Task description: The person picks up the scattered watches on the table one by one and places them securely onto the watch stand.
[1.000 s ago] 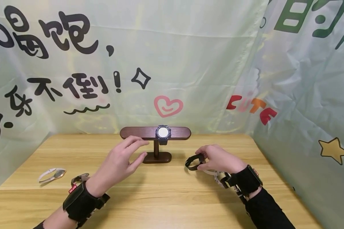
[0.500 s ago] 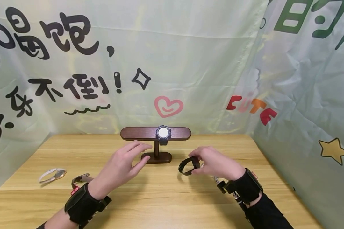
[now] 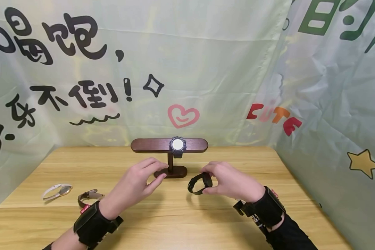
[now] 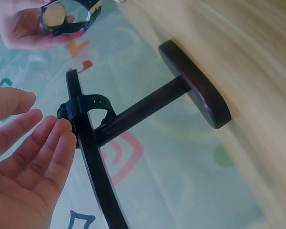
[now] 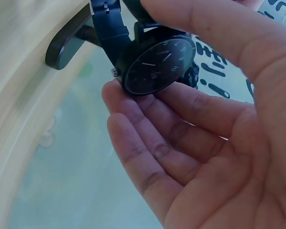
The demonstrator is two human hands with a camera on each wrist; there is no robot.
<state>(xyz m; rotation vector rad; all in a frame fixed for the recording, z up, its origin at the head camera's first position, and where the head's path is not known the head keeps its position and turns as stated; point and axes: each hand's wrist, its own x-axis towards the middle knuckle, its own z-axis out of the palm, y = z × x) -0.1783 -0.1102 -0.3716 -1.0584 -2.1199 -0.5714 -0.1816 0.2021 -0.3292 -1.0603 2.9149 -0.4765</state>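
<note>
My right hand (image 3: 229,180) pinches a black wristwatch (image 3: 200,183) between thumb and fingers, its strap closed into a loop, just above the table. The right wrist view shows its dark dial (image 5: 159,64) with hands and numerals. My left hand (image 3: 137,180) has its fingers loosely extended and holds nothing, in front of the dark wooden watch stand (image 3: 150,145). On the stand's bar, right of its post, hangs a chunky black watch (image 3: 177,145) with a bright face. The left wrist view shows that watch's strap (image 4: 97,101) looped around the bar.
On the wooden table (image 3: 175,222), a white-strapped watch (image 3: 57,191) lies at the left. Nearer my left wrist is a brown-strapped watch (image 3: 89,197), partly hidden by the wrist camera. A printed cloth (image 3: 225,69) hangs behind the table and along its sides.
My right hand has carried the black wristwatch leftward and nearer, toward the front of the stand. My left hand has drifted slightly right and down, fingers still extended.
</note>
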